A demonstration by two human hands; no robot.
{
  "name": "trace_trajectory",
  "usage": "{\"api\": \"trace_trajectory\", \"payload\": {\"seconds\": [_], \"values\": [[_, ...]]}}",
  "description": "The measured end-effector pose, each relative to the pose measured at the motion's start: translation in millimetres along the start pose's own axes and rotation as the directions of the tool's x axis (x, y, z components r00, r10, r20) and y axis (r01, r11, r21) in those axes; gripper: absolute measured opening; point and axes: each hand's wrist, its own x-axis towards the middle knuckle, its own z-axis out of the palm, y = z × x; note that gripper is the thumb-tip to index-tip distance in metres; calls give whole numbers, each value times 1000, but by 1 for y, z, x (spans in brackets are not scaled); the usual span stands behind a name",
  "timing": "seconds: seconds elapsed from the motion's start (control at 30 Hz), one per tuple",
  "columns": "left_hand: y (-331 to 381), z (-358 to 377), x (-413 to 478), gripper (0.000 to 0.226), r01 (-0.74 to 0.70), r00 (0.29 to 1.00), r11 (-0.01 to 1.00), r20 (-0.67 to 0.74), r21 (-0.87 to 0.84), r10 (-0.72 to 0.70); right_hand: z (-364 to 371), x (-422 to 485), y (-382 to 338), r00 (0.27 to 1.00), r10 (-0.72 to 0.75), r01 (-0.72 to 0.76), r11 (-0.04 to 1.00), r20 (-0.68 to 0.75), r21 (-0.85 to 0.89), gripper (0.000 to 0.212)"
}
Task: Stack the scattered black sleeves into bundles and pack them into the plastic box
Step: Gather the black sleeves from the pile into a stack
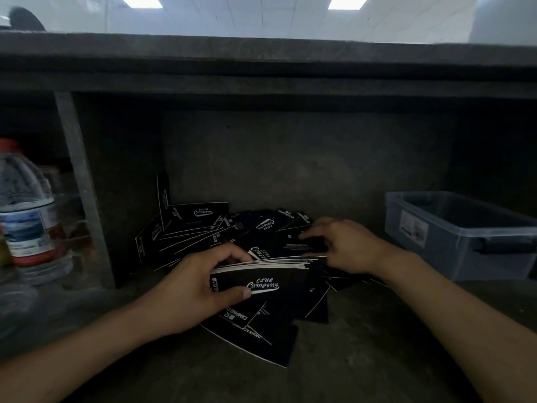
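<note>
1. Sleeves (200,219) lie heaped left of the box (450,257).
2. My left hand (191,289) grips a bundle (270,279) by its end farthest from the box.
3. My right hand (351,245), nearer the box, rests bent fingers on the heap. I cannot tell whether it pinches one.
4. Risk, I judge: held at one end only, the bundle could fan out and spill.
5. Dim light blurs the heap, and the box's inside is hidden.
</note>
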Motion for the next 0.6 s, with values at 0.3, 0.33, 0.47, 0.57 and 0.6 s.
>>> {"api": "trace_trajectory", "payload": {"seconds": [0.3, 0.33, 0.47, 0.57, 0.6], "values": [[-1, 0, 0, 32, 13, 1000, 999, -20, 41, -12, -24, -4, -15, 853, 125, 168, 853, -506, 494, 53], [-1, 0, 0, 35, 18, 1000, 999, -22, 32, -18, -27, -5, -20, 842, 153, 214, 785, -517, 581, 66], [-2, 1, 0, 54, 33, 998, 999, -49, 29, -31, -34, -8, -37, 863, 168, 330, 526, -477, 784, 81], [-4, 1, 0, 67, 38, 998, 998, -59, 43, -35, -37, -6, -43, 894, 241, 256, 415, -377, 873, 63], [-5, 1, 0, 72, 42, 997, 998, -64, 48, -38, -37, -6, -43, 908, 271, 209, 371, -320, 905, 55]]}}
